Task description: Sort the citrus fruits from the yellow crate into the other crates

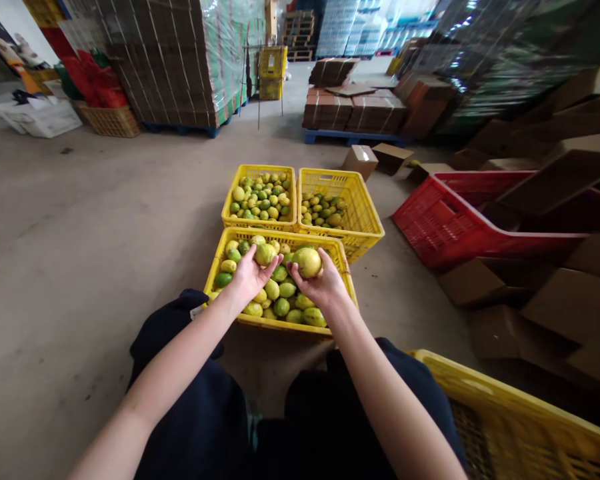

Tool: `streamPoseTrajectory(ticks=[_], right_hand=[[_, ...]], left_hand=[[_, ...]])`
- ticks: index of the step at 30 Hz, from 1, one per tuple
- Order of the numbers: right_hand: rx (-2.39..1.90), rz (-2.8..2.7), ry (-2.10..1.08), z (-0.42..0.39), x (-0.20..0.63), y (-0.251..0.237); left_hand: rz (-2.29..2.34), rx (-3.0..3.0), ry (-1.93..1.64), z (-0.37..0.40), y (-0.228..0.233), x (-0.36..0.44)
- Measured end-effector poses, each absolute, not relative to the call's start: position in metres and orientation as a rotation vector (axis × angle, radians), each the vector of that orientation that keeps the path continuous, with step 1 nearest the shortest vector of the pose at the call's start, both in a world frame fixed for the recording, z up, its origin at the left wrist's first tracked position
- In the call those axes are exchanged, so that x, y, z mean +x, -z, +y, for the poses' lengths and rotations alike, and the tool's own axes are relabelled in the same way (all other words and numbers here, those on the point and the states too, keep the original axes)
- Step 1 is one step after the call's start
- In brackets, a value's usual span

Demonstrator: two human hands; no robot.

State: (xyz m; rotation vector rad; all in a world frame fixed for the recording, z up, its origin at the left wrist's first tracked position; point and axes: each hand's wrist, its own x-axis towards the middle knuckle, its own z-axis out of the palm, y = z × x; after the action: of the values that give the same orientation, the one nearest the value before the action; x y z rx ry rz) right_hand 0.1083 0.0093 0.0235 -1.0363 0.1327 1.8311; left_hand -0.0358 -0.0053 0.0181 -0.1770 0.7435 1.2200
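My left hand (251, 275) is closed around a yellow-green lemon (265, 254), thumb on its near side. In my right hand (325, 285) sits a larger, yellower lemon (307, 262), cupped between thumb and fingers. Both hands are above the near yellow crate (285, 325), which is filled with green and yellow lemons (281, 307). Behind it and touching it stand two more yellow crates. The back left crate (260, 225) holds many small green and yellow lemons; in the back right crate (365, 210) the lemons lie toward the left side.
At the right stands a red crate (423, 220) with cardboard boxes (575, 307) piled around it. Another yellow crate (505, 393) is by my right leg. Flattened cardboard stacks (353, 110) lie on a blue pallet ahead. A tall wrapped stack (165, 67) rises at back left.
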Motion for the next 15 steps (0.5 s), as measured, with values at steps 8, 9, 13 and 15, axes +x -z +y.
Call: streamPoseTrajectory(ticks=[8,9,13,15], right_hand=[[-0.9,-0.017,-1.766,0.0108,0.1115,-0.0197],[-0.895,-0.015,-1.758,0.0113,0.1118,-0.0191],[-0.847,-0.008,-1.708,0.0133,0.1131,-0.0201],[-0.831,-0.023,-1.709,0.014,0.1149,-0.0226]], left_hand=[[0.719,0.105,-1.414,-0.0067,-0.0165,-0.0354],[0.738,0.141,-1.44,-0.007,-0.017,-0.0356],[0.783,0.24,-1.52,-0.0085,-0.0185,-0.0363],[0.779,0.261,-1.545,-0.0092,-0.0188,-0.0366]])
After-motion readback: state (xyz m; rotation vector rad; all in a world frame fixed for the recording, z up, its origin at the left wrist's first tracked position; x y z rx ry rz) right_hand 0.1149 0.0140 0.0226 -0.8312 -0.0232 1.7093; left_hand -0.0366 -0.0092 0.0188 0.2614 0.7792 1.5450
